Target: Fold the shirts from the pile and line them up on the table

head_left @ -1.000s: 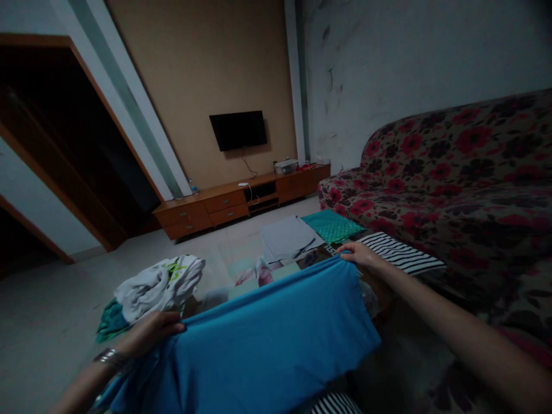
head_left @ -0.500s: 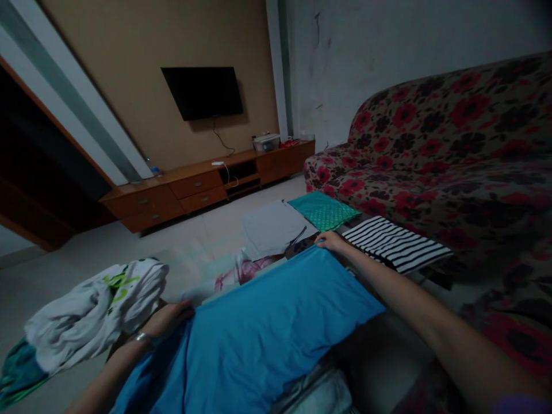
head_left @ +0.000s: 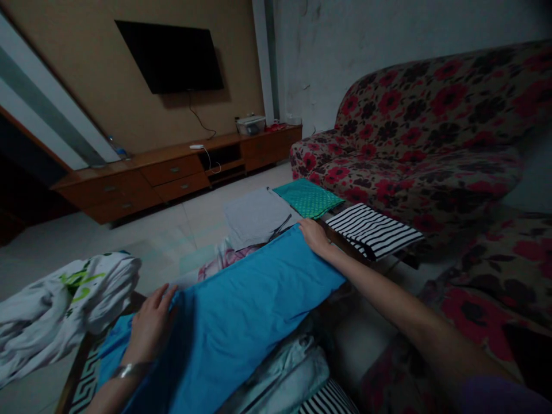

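Here, foremost, one blue cloth, spread lengthwise across the near middle of the low table, its surface lightly wrinkled.

Left hand: laid on the cloth's left part, fingers extended and slightly parted, a silver-toned bracelet at the wrist. Right hand: on the far right corner, fingers reaching over the edge; whether it pinches the fabric, I cannot tell.

Beyond the cloth: one pink-and-white cloth, partly covered; one grey folded cloth; beside it, one green dotted cloth, flat. Right of these: one black-and-white striped cloth, folded flat.

Far left: one white garment, heaped (green print showing).

Nearest me: one pale green crumpled cloth, beside a smaller striped piece, cut off by the frame.

Furnishings: one floral sofa, right; one wooden cabinet, bearing a clear lidded box; one dark television, wall-mounted above.
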